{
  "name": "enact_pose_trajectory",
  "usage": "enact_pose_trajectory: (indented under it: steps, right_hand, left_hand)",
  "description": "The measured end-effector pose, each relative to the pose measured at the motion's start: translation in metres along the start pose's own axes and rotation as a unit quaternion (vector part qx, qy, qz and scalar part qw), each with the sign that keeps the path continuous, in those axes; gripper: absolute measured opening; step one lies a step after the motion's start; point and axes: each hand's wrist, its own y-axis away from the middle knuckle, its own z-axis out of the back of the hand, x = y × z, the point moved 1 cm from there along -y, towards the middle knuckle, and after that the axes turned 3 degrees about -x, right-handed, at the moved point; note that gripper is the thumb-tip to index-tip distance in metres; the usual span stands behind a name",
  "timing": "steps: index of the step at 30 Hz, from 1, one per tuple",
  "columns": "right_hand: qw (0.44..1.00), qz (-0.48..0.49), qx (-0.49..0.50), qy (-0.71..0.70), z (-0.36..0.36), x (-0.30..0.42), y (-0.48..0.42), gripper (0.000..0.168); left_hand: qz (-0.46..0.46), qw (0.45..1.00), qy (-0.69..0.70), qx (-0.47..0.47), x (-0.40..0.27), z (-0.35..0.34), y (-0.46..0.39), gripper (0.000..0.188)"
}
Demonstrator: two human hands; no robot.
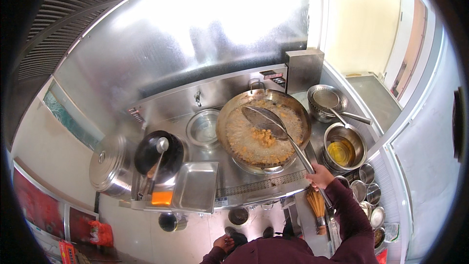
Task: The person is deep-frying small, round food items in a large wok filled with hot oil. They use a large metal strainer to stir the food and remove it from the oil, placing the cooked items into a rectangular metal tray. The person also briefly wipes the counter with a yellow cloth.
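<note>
My right hand (319,176) is closed around the long metal handle of a skimmer ladle (262,117). The skimmer's mesh bowl lies over a large wok (229,108) of bubbling oil, tilted, with its lower rim by a clump of golden-brown fried pieces (263,137). More small fried bits float around the wok's edge. My left hand (223,242) hangs low near my body, away from the stove, its fingers loosely bent; it touches no utensil that I can see.
Left of the wok are a water basin (203,128), a black wok (143,154) with a ladle, a steel tray (196,187) and a lidded pot (106,161). At right stand a colander (322,112), a pot of yellow oil (340,152), several small canisters and a bamboo brush (317,205).
</note>
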Motion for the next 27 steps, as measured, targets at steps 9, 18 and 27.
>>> enact_pose_trajectory:
  steps: [9,18,27]
  right_hand:
    - [0.999,-0.002,0.014,-0.043,-0.013,0.018,0.034,0.018]
    - [0.994,-0.053,0.086,-0.049,-0.027,0.02,0.058,0.016]
    - [0.994,-0.065,0.073,0.046,-0.022,0.002,0.051,0.02]
  left_hand:
    - [0.01,0.999,0.024,-0.019,0.004,-0.003,-0.001,0.029]
    - [-0.01,1.0,0.008,-0.028,-0.006,-0.019,0.016,0.028]
    - [0.019,0.999,0.04,0.022,0.01,0.001,-0.021,0.029]
